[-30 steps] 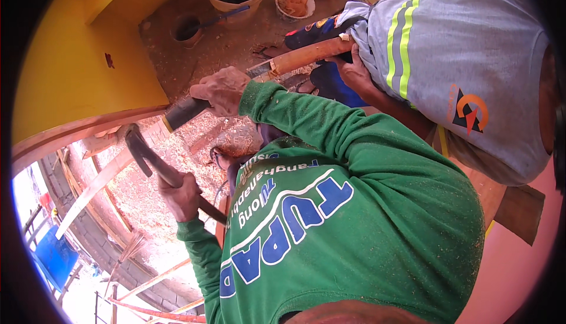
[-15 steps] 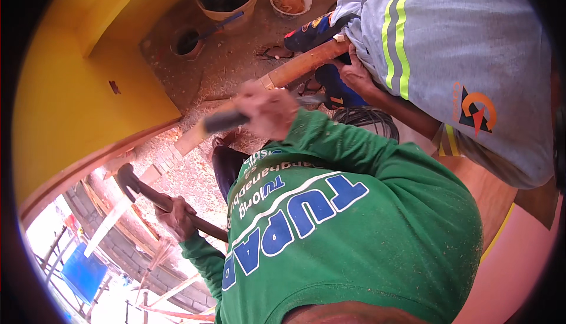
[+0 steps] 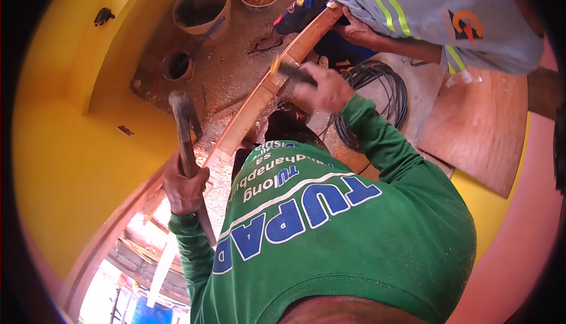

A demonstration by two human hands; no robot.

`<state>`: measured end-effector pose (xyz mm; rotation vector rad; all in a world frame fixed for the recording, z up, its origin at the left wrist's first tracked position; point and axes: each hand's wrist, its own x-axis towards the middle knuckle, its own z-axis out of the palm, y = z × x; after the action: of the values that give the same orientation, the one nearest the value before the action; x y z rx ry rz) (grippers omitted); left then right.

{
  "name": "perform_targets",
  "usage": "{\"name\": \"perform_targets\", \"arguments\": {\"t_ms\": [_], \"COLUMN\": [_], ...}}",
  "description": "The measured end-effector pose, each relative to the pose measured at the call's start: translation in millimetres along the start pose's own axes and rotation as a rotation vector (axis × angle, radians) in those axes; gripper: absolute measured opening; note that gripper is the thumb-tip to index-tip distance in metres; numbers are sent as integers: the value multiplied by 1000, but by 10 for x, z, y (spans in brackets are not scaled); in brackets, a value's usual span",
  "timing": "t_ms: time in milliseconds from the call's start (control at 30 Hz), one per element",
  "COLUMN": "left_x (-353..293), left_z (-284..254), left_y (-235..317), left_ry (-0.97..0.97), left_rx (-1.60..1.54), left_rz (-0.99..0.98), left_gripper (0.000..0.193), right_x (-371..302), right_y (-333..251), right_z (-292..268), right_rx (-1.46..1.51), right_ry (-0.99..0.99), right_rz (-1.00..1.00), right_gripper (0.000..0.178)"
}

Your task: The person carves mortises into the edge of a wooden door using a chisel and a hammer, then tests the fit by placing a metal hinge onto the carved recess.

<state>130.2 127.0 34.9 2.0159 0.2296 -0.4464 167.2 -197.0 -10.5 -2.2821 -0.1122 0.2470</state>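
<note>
My left hand point(image 3: 184, 189) is closed round the wooden handle of a claw hammer point(image 3: 187, 147), whose metal head points up and away from me. My right hand point(image 3: 331, 90), slightly blurred, grips a tool with a black and yellow handle point(image 3: 295, 73). The tool's working end is hidden, so its kind does not show. That handle's yellow end overlaps a long wooden beam point(image 3: 244, 114) in view; whether they touch I cannot tell. Cut marks show across the beam near its middle. A co-worker's hand point(image 3: 361, 31) steadies the beam's far end.
A co-worker in a grey shirt point(image 3: 377, 0) is at the far right. Behind the beam are a large bucket point(image 3: 223, 22), a smaller bucket point(image 3: 187, 71) and a white bowl point(image 3: 273, 1). Coiled black cable point(image 3: 401, 97) lies right of my hand, beside plywood point(image 3: 477, 129). A yellow wall point(image 3: 53, 147) stands left.
My left hand has raised the hammer upward and farther away. My right hand has moved right with its tool, the handle's yellow end now pointing up-left. The whole view has shifted too.
</note>
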Motion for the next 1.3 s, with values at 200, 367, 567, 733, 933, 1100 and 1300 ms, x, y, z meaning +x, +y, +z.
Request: {"name": "perform_targets", "arguments": {"t_ms": [200, 367, 567, 733, 933, 1100, 1300], "left_x": [1053, 1824, 2110, 2251, 2258, 2438, 2802], "left_z": [-179, 66, 576, 881, 986, 1118, 892], "left_y": [452, 1527, 2315, 2342, 2461, 2706, 2884], "left_ry": [-27, -129, -205, -268, -270, -289, -312], "left_rx": [359, 901, 1252, 1380, 1305, 1280, 1327], "left_rz": [675, 942, 935, 982, 1106, 1213, 1455], "left_gripper": [16, 25, 26, 24, 28, 31, 41], "right_x": [704, 1125, 1217, 1457, 1365, 1303, 1346], "right_y": [-89, 113, 307, 576, 439, 146, -27], "right_z": [0, 112, 118, 424, 283, 173, 119], "right_rx": [892, 1249, 1187, 780, 837, 728, 797], "right_ry": [479, 902, 1073, 1376, 1296, 1313, 1363], "right_rz": [-17, -11, 90, 37, 69, 112, 72], "right_gripper": [16, 18, 24, 44, 34, 25, 29]}}
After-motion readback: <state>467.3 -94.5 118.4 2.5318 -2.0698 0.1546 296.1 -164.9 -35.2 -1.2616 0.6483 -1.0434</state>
